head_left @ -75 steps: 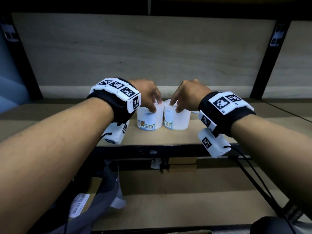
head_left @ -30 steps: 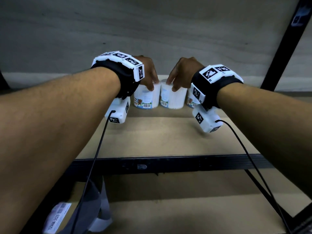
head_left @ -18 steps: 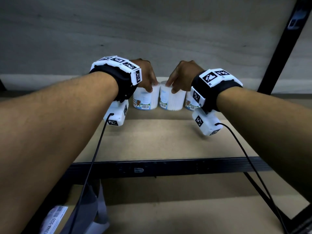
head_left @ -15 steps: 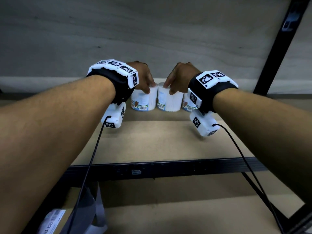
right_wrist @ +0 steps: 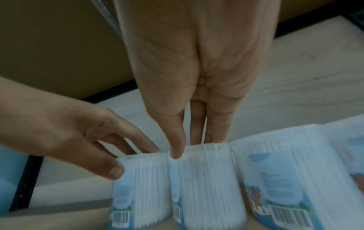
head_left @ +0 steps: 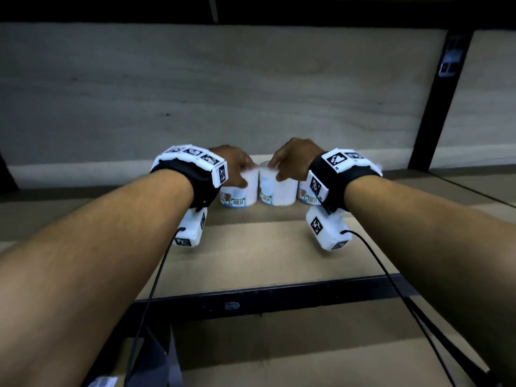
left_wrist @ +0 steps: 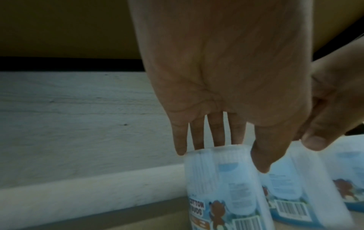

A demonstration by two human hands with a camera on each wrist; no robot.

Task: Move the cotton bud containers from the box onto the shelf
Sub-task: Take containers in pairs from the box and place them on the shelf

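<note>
Head view: left hand (head_left: 234, 166) and right hand (head_left: 293, 160) each sit atop a tub, deep on the shelf (head_left: 251, 247) near the back panel (head_left: 251, 93). Left tub (head_left: 238, 192) and right tub (head_left: 276, 191) stand upright, touching side by side; a third tub (head_left: 307, 195) stands just right of them, half hidden by the right wrist.

Change: 2.5 s ago the pair stood near the front edge (head_left: 265, 294); now they are well back from it, close to the third tub. Both were slid rearward in one push.

Left wrist view: fingers reach over the lid, thumb down the near side of the tub (left_wrist: 220, 186) — a light top pinch. Right wrist view: thumb on the front rim of its tub (right_wrist: 204, 179), fingers behind — likewise gripping.

Reading: this pair looks placed, in line with the row. Letting go seems next, then back to the box, which is not clearly in view; how many tubs remain cannot be told.
</note>
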